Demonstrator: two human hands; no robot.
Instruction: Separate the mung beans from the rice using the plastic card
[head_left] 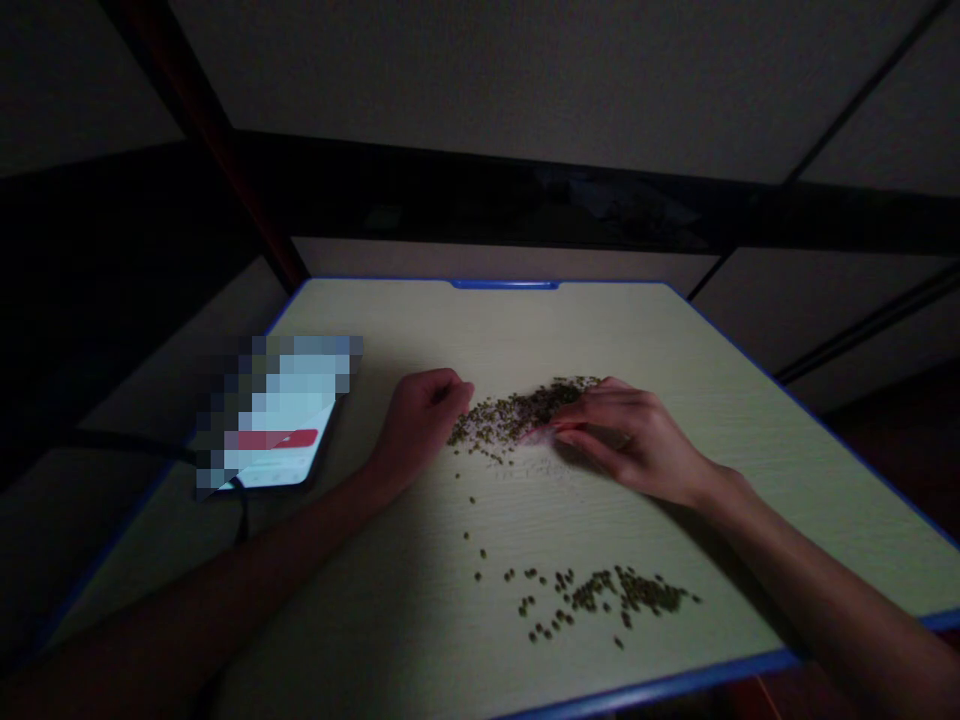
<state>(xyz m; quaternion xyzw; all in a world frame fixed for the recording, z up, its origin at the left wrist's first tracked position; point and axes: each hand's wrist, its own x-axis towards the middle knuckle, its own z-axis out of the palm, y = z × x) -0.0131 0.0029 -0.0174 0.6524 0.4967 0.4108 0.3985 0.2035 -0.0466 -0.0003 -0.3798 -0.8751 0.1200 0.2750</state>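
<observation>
A long heap of small greenish-brown seeds, resembling mung beans, stretches between my two hands, with tiny pale grains mixed in. My left hand is curled closed at the heap's left end; whatever lies inside its fingers is hidden. At the right end, my right hand has its fingertips pinched down at the seeds, and what they grip is too small to make out. Nearer the front edge, a second group of seeds lies spread out, thickest on its right side. Several single seeds trail between the two groups.
The pale table has a blue rim. At its left stands a lit phone or tablet, its screen partly pixelated, with a dark cable beside it. Dark-banded panels rise behind the far edge.
</observation>
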